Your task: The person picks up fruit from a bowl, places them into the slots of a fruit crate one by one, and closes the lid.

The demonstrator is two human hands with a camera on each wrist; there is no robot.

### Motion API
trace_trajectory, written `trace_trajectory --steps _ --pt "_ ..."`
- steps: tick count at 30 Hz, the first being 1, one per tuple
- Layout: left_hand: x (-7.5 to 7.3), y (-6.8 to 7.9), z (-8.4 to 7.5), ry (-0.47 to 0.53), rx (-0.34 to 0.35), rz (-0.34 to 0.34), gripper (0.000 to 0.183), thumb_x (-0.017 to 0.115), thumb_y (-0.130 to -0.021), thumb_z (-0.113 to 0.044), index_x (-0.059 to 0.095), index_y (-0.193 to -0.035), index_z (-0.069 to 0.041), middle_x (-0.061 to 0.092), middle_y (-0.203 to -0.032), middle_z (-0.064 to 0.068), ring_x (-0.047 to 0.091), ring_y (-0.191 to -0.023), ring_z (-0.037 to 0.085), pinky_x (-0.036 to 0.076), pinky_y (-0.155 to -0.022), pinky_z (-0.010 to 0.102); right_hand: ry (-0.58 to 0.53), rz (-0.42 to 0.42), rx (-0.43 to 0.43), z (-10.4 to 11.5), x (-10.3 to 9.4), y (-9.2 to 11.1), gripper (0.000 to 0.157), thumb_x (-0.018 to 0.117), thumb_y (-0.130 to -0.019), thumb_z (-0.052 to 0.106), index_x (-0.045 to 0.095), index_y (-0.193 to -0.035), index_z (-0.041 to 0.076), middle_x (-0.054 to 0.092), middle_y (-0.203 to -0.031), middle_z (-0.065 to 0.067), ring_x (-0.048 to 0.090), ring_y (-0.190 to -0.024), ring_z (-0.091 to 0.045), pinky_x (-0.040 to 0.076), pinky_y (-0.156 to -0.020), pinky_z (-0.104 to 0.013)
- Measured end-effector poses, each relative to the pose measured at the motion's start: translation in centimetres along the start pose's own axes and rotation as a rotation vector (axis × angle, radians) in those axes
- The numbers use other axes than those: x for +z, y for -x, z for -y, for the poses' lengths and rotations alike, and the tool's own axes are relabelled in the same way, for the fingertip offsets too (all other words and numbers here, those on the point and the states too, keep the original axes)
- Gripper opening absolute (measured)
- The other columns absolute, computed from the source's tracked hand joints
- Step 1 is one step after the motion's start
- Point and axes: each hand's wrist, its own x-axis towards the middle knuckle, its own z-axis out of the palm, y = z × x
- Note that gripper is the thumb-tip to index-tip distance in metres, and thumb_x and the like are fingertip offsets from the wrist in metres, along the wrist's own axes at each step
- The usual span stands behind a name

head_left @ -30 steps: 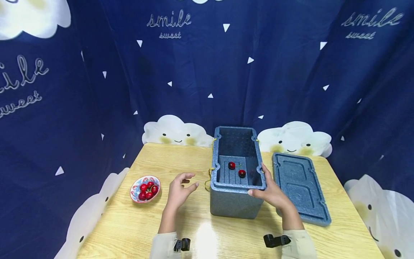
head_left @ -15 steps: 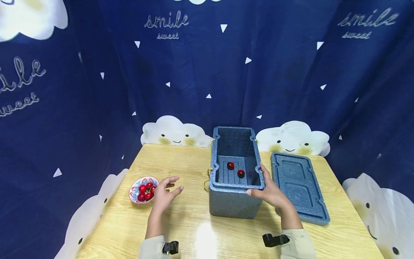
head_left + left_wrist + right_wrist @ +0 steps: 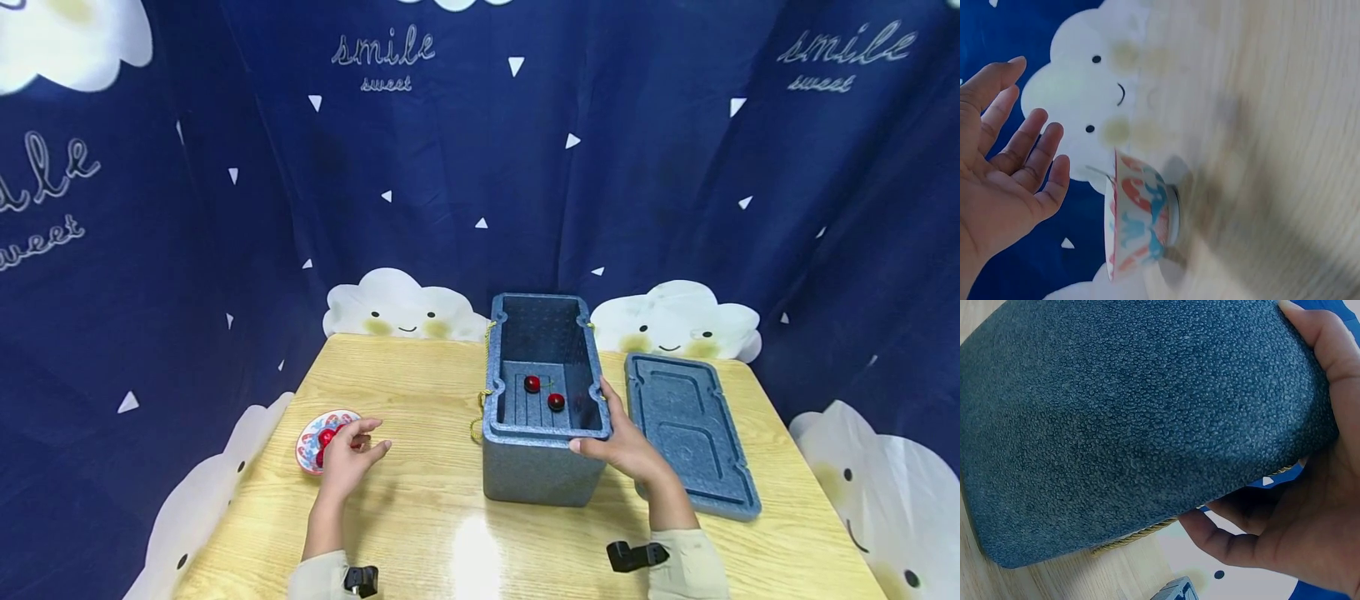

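My left hand (image 3: pixel 345 468) is over the right side of a small patterned bowl (image 3: pixel 306 452), its fingers loosely bent and holding nothing. Red cherries (image 3: pixel 326 437) lie in the bowl, some hidden behind the hand. In the left wrist view the hand (image 3: pixel 1013 181) is raised above the bowl (image 3: pixel 1141 215), apart from it, and a stem pokes over the rim. My right hand (image 3: pixel 633 450) grips the near right corner of a blue-grey foam box (image 3: pixel 543 475), thumb on the front rim, fingers along the right side. Inside lie two dark red cherries (image 3: pixel 556 402), one with a green stem.
A matching foam lid (image 3: pixel 690 437) lies on the wooden table (image 3: pixel 420 375) right of the box. Yellow cord (image 3: pixel 477 429) hangs at the box's left side. A dark blue curtain (image 3: pixel 450 150) with clouds surrounds the table.
My left hand has moved left from between the box and the bowl to over the bowl. The right hand keeps its grip on the box; the cherries inside stay put.
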Motion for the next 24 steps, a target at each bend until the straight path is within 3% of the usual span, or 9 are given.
trace_trajectory --steps 4,11,24 --pt "-0.7 -0.1 0.9 0.015 -0.022 -0.012 0.035 0.078 -0.072 -0.002 0.066 -0.105 -0.002 0.062 -0.097 0.012 0.057 -0.089 0.031 0.048 -0.075 0.031 -0.002 0.000 -0.001 0.0 0.0 0.0 0.114 0.079 -0.072 0.029 -0.005 -0.149 0.027 0.016 -0.148 -0.025 0.026 -0.128 -0.045 0.023 -0.099 -0.060" --pt "-2.1 -0.2 2.3 0.076 -0.082 -0.028 0.037 0.074 -0.075 0.001 0.062 -0.110 0.005 0.060 -0.107 0.024 0.057 -0.097 0.040 0.045 -0.072 0.016 -0.007 0.005 -0.027 -0.2 -0.1 0.0 0.113 0.079 -0.073 0.027 -0.005 -0.149 0.026 0.016 -0.148 -0.026 0.026 -0.128 -0.045 0.024 -0.099 -0.060" --pt "-4.2 -0.9 4.9 0.007 -0.178 0.004 0.038 0.073 -0.078 -0.002 0.062 -0.114 0.002 0.059 -0.113 0.023 0.058 -0.096 0.034 0.047 -0.066 0.019 -0.022 0.009 -0.039 -0.2 0.0 0.0 0.113 0.079 -0.073 0.024 -0.004 -0.149 0.026 0.017 -0.147 -0.026 0.031 -0.125 -0.045 0.025 -0.099 -0.059"
